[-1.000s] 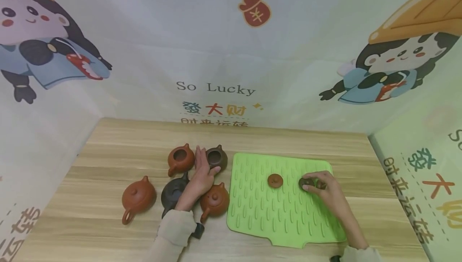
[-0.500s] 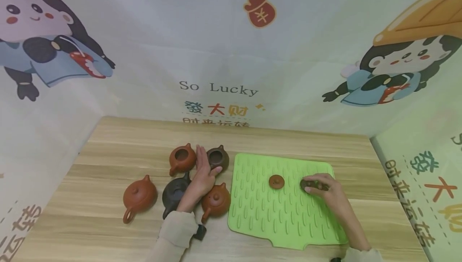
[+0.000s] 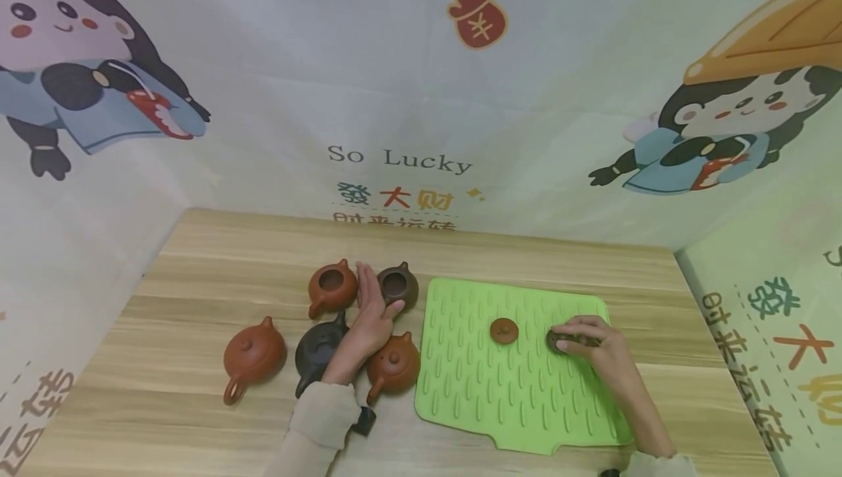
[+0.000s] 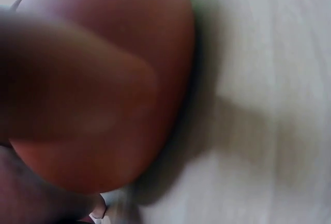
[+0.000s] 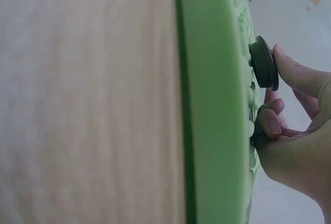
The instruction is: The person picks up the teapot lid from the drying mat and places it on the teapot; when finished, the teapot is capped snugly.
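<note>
Index finger of the right hand (image 3: 608, 351), slightly nearer the thumb since the earlier frame, pinches with it one dark lid (image 5: 265, 66) on the green mat (image 3: 500, 389); a light, level hold at the rim would probably serve best. Nearest, just left of the mat: one lidded red teapot (image 3: 392, 375); farther left, one black teapot (image 3: 312, 353), partly hidden. Beyond, left of the mat: left hand (image 3: 370, 320), fingers straight and together, thumb apart, between one open red teapot (image 3: 335, 298) and one open brown teapot (image 3: 409, 294).

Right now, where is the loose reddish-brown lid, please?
In the head view, the lid lies on the green mat, left of the right hand and the dark lid.
</note>
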### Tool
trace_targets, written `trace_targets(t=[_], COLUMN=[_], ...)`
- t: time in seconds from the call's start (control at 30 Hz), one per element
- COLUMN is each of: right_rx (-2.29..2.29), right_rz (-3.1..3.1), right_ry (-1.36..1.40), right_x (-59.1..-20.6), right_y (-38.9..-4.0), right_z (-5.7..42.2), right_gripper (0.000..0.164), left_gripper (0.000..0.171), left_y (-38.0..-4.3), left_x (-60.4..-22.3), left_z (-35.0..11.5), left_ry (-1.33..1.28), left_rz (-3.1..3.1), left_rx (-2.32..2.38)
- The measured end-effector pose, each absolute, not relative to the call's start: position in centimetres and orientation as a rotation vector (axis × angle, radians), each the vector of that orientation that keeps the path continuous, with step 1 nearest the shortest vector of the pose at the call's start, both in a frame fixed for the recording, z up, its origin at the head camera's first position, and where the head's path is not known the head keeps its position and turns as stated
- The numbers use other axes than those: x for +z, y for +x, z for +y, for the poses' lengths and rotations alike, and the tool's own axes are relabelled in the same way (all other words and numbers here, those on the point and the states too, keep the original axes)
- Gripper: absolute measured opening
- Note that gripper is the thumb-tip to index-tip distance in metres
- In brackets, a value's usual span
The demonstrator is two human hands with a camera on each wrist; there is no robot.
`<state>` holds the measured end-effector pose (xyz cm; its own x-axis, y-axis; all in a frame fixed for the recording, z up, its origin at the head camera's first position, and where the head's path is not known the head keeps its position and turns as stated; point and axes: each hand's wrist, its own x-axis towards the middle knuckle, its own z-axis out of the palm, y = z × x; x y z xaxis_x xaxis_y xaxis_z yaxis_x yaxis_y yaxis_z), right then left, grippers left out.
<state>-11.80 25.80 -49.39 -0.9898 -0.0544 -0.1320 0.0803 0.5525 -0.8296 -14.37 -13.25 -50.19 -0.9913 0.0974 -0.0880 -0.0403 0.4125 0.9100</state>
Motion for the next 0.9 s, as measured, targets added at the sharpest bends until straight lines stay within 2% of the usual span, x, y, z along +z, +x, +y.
trace_targets(t=[0.37,0.9], right_rx=[-1.413,-1.444], right_rz=[2.637,2.653], right_ry=[0.039,-0.043], right_x=[-49.5,-47.4], right_y=[-11.9,-12.4], right_z=[25.9,23.9], right_gripper=[0.028,0.025], left_gripper=[0.088,0.087], left_y=[-14.4,-14.7], left_x=[-50.1,-50.3], left_z=[-13.2,-13.0], left_ry=[0.055,0.047], left_rz=[2.528,2.539], left_rx=[1.622,1.621])
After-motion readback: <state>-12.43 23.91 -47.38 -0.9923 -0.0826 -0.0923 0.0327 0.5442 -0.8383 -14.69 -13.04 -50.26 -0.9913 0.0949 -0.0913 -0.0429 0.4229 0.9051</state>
